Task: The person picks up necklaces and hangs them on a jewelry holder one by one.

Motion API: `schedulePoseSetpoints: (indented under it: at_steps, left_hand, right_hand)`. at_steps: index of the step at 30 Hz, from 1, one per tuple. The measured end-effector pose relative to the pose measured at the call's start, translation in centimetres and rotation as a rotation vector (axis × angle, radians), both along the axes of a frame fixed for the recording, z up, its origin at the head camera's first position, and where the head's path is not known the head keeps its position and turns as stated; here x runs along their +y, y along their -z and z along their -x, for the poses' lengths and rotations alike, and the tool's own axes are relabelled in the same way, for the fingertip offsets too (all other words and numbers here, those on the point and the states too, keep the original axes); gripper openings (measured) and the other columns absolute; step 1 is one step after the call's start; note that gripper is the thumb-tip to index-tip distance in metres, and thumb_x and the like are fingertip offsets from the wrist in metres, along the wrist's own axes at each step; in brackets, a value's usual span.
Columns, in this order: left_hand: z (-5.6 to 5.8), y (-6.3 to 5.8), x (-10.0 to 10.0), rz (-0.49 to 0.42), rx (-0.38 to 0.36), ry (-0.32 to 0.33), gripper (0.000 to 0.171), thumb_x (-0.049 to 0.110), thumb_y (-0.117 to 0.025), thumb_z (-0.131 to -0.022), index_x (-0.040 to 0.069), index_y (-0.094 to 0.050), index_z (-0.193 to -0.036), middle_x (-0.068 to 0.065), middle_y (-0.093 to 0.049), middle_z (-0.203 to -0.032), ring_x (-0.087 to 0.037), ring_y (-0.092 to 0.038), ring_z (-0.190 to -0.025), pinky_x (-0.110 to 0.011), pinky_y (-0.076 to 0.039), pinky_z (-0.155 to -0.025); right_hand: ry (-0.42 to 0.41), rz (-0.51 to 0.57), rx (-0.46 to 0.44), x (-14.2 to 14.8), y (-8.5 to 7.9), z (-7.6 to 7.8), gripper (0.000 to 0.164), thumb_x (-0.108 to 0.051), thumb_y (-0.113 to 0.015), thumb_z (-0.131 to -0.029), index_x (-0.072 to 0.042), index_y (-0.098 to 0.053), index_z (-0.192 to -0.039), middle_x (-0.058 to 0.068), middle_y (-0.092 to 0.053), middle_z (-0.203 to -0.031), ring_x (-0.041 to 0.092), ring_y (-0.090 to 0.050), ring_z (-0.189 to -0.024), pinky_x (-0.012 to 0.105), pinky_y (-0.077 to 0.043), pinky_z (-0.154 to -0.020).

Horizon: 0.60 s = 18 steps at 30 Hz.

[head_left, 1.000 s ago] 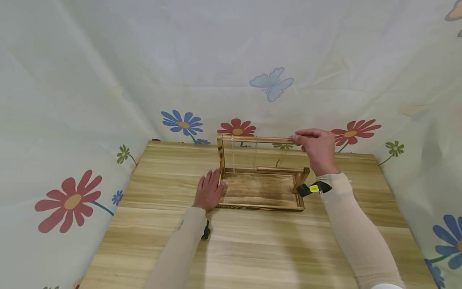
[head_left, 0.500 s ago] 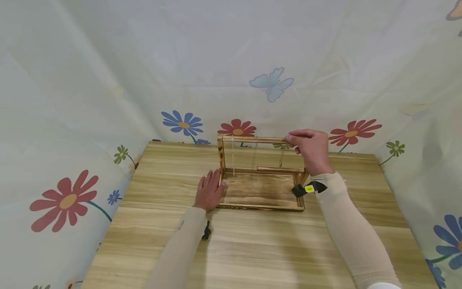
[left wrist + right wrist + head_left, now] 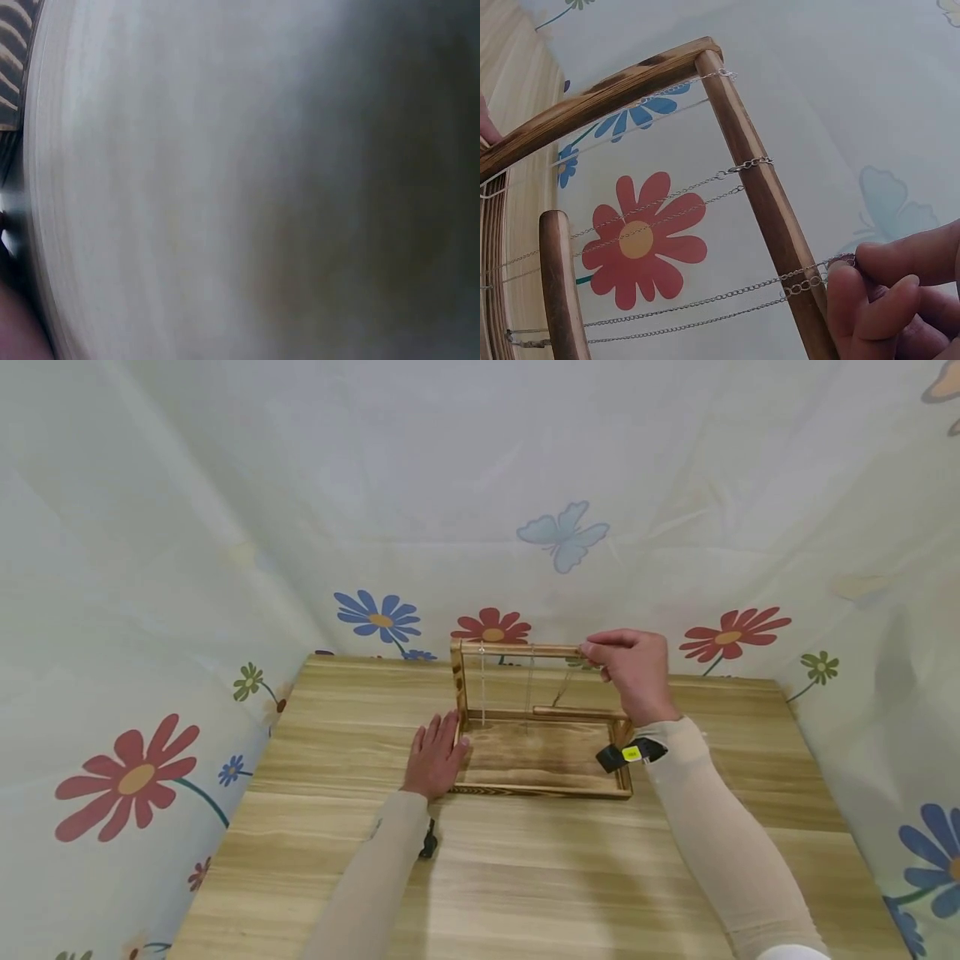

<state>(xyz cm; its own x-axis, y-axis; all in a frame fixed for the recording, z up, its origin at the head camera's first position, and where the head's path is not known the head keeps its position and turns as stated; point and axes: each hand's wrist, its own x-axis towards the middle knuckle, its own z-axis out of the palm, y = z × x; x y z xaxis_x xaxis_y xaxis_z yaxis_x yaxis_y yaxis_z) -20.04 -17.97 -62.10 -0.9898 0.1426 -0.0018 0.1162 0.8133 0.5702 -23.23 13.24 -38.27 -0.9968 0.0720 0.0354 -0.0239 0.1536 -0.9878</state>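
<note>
A wooden jewelry stand point(image 3: 540, 764) with a tray base stands on the table. Two fine silver necklaces point(image 3: 483, 685) hang from its top bar point(image 3: 754, 184). My right hand point(image 3: 636, 670) is at that bar, thumb and fingertips pinching the end of a third necklace point(image 3: 705, 300), looped over the bar and slanting down to the left in the head view. My left hand point(image 3: 433, 758) rests with fingers extended along the left edge of the base. A shorter wooden bar point(image 3: 581, 713) runs low at the back right; its rounded end shows in the right wrist view.
The wood-grain table point(image 3: 517, 877) extends around the stand. A pale curtain point(image 3: 420, 485) printed with flowers and butterflies encloses it at the back and sides. In the left wrist view, mostly blurred table surface point(image 3: 187, 180) shows.
My right hand has slid left along the top bar with the third necklace, which swings and now slants left. My left hand has not moved.
</note>
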Motion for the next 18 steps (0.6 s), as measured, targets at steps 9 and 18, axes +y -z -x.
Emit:
schedulePoseSetpoints:
  at_steps: [9,18]
  left_hand:
    - [0.16,0.20,-0.36,-0.008,0.000,0.019,0.065,0.044,-0.029,-0.114,0.014,-0.015,-0.169,-0.009,-0.022,-0.175,-0.033,-0.012,-0.165,-0.056,-0.002,-0.132]
    - [0.19,0.66,-0.49,0.013,-0.004,0.038,0.066,0.048,-0.025,-0.114,0.015,-0.012,-0.170,-0.008,-0.019,-0.176,-0.031,-0.009,-0.165,-0.055,-0.002,-0.133]
  right_hand:
    - [-0.005,-0.072,0.023,-0.28,0.40,-0.11,0.018,-0.015,-0.076,-0.096,-0.002,-0.078,-0.108,0.010,-0.081,-0.094,0.015,-0.074,-0.073,0.023,-0.054,-0.056]
    - [-0.007,-0.148,0.067,-0.17,0.94,-0.94,0.021,-0.020,-0.075,-0.098,-0.003,-0.079,-0.111,-0.011,-0.076,-0.080,0.008,-0.070,-0.069,0.023,-0.057,-0.059]
